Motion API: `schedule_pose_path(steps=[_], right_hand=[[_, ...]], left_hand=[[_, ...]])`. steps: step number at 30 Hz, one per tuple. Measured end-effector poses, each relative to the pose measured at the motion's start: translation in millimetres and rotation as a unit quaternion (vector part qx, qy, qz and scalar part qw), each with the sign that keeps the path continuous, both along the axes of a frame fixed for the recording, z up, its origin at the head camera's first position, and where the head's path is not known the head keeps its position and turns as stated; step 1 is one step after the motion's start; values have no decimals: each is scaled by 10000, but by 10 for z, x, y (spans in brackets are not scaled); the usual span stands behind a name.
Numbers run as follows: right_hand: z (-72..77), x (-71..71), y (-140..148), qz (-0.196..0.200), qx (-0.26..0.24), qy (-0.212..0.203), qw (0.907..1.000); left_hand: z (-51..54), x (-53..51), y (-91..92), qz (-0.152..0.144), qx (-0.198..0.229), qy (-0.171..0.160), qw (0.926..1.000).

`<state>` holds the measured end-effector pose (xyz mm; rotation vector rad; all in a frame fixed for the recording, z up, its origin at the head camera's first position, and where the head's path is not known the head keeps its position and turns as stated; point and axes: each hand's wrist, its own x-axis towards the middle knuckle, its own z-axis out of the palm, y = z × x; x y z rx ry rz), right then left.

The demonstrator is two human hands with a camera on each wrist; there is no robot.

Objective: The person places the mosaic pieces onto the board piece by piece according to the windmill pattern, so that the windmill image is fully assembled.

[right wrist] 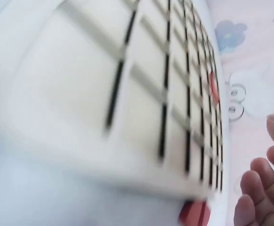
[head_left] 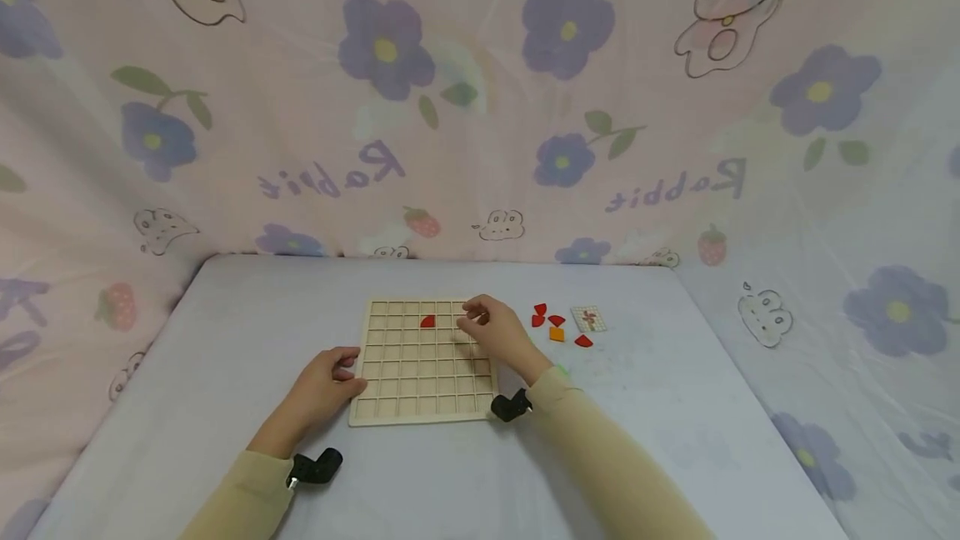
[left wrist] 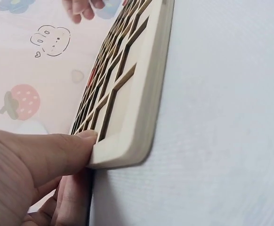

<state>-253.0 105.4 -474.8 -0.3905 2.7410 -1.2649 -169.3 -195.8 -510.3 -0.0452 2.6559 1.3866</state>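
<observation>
1. At about eight to nine o'clock, with the grid board (head_left: 408, 373) taken as the clock's centre and twelve at its far edge, the board's rim is pinched by the left hand (head_left: 322, 388): thumb pressed on top, fingers curled against the side.

2. And there it is on the board, towards twelve o'clock: a red quarter-round piece (head_left: 428, 322) seated in a middle cell, second row from the far edge.

3. Over the board's two o'clock side the right hand (head_left: 497, 333) is held, its fingers apart and loosely bent, with nothing seen between them.

4. The step in hand is judged to be the setting of pieces into cells. For the next move, a loose piece would have to be pinched by its edges and turned to suit its cell.

5. Out between two and three o'clock, four red pieces (head_left: 556, 321) and an orange square (head_left: 557, 334) are scattered, near a small patterned card (head_left: 588, 319).

6. All of it is carried by a pale surface (head_left: 262, 298), closed in from nine through twelve to three by a hanging cloth (head_left: 480, 182) printed with flowers, rabbits and strawberries.
</observation>
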Motion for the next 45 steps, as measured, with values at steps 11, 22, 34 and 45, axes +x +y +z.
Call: schedule_pose_path(steps=[11,22,34,45], right_hand=[[-75,74,539,-536,423,-284,9973],[-101,139,824,-518,472,-311,9971],[-178,198,936,-336,968,-455,9937],[-237,226,981,-158,1018,-338,9941]], left_hand=[[-11,-10,38,-26,-28,10,10000],[5,-19,66,-28,25,5,10000],[-4,-6,50,28,-70,29,10000],[-36,-1,12,43,-25,22,10000]])
